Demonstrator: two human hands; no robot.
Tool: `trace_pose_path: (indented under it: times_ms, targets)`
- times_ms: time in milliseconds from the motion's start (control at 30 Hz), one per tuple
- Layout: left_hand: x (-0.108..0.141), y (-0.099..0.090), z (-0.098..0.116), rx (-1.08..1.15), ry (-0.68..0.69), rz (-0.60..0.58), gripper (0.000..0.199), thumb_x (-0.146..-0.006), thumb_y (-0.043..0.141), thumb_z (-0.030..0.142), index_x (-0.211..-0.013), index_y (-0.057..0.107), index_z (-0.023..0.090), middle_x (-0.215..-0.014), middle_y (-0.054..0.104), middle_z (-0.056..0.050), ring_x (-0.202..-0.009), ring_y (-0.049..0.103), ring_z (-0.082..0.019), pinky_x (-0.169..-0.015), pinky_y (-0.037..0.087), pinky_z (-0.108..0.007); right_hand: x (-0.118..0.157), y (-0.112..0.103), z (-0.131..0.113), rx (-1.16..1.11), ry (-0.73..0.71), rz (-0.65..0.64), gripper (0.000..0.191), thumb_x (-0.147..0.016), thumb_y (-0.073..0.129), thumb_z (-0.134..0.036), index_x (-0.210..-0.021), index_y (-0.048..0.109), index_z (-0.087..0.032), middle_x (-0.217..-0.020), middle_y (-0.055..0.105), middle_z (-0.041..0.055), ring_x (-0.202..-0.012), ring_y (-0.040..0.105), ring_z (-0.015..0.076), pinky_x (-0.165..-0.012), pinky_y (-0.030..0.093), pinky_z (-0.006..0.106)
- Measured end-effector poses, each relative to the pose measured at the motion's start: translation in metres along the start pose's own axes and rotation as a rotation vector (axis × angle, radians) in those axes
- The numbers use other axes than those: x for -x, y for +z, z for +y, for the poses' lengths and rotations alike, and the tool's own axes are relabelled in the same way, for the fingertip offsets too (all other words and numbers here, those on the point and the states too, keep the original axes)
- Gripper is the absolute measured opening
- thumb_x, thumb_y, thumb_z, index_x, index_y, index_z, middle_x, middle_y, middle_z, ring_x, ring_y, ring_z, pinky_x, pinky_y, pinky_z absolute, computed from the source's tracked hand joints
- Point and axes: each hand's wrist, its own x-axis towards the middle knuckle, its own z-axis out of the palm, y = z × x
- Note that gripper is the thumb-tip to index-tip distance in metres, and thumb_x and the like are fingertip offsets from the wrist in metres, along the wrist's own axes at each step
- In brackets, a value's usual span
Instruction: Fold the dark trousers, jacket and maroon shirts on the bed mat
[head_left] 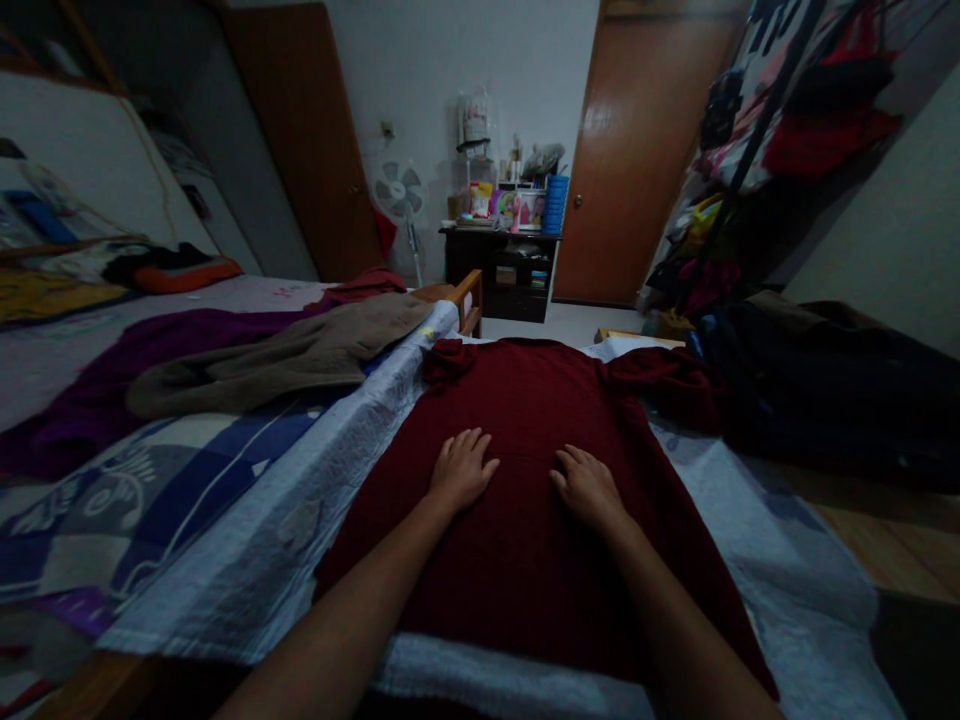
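A dark red long-sleeved sweater point(525, 560) lies spread out in front of me, its neck end away from me. Its sleeves are bunched near the far left and far right corners. My left hand point(460, 470) rests flat on the left half of the cloth, fingers apart. On the right half, my right hand point(587, 484) lies palm down with its fingers stretched out. Neither hand grips anything. Beneath the garment is a pale blue-white sheet point(780, 540), which shows on both sides and along the near edge.
To the left, a bed carries a grey-brown garment point(300, 365), a purple cloth point(180, 345) and a blue checked blanket point(135, 500). A dark bag-like bundle point(840, 390) sits at the right. Farther back stand a fan point(400, 190) and a dark cabinet point(469, 262).
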Motion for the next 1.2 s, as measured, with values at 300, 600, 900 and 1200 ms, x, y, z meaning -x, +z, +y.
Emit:
trace_pose_path:
  times_ms: [300, 600, 900, 1200]
  targets:
    - [0.000, 0.004, 0.001, -0.020, -0.073, -0.016, 0.057, -0.090, 0.039, 0.053, -0.142, 0.042, 0.029, -0.152, 0.035, -0.005, -0.141, 0.024, -0.035, -0.112, 0.019, -0.057, -0.062, -0.020, -0.011, 0.015, 0.000, -0.047, 0.036, -0.089, 0.043, -0.029, -0.117, 0.062, -0.018, -0.131, 0.057, 0.0134, -0.120, 0.051, 0.0273, -0.097, 0.037, 0.041]
    - [0.000, 0.003, 0.000, -0.034, -0.060, -0.006, 0.056, -0.090, 0.040, 0.052, -0.141, 0.043, 0.028, -0.152, 0.037, -0.005, -0.140, 0.026, -0.035, -0.111, 0.020, -0.056, -0.113, 0.016, -0.018, -0.063, -0.103, 0.042, 0.049, -0.094, 0.043, -0.040, -0.138, 0.047, -0.018, -0.149, 0.039, 0.0113, -0.138, 0.032, 0.0259, -0.110, 0.024, 0.042]
    - [-0.010, -0.014, 0.004, -0.034, -0.082, -0.181, 0.061, -0.088, 0.044, 0.051, -0.143, 0.041, 0.026, -0.152, 0.035, -0.008, -0.139, 0.026, -0.039, -0.108, 0.025, -0.060, -0.115, 0.032, -0.005, -0.075, -0.081, 0.190, 0.046, -0.095, 0.042, -0.038, -0.134, 0.051, -0.016, -0.145, 0.045, 0.0120, -0.136, 0.035, 0.0235, -0.111, 0.024, 0.039]
    - [-0.092, -0.028, 0.005, -0.008, -0.037, -0.182, 0.047, -0.087, 0.048, 0.041, -0.129, 0.052, 0.020, -0.141, 0.049, -0.011, -0.131, 0.042, -0.029, -0.106, 0.034, -0.044, -0.119, 0.039, -0.003, -0.114, -0.070, 0.214, 0.046, -0.093, 0.046, -0.035, -0.133, 0.053, -0.015, -0.144, 0.047, 0.0116, -0.135, 0.037, 0.0247, -0.112, 0.025, 0.040]
